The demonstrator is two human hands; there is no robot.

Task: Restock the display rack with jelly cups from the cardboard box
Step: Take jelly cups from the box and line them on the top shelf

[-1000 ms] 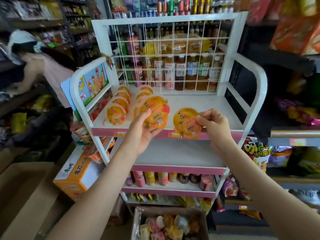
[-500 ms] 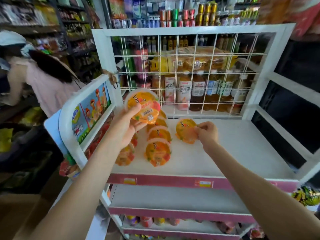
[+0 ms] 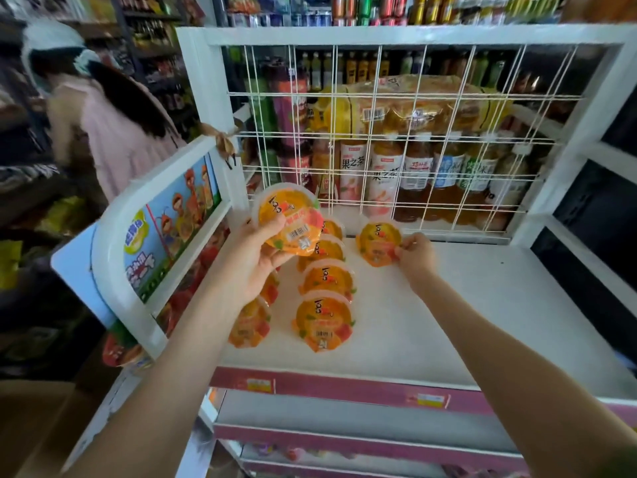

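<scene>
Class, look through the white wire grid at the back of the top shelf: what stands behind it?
Behind the wire grid stand labelled drink bottles, with a wrapped yellow multipack above them. Their bases are hidden by the frame.

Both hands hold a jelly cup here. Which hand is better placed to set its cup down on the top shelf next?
Right, probably. The right hand has its jelly cup low at the top shelf, starting a third row by the wire grid. The left hand holds its cup raised above the filled rows.

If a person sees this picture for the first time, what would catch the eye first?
Probably the bright orange jelly cup held up in the left hand, left of centre. Next, the right hand setting another cup on the white top shelf, beside rows of cups before the wire grid.
</scene>
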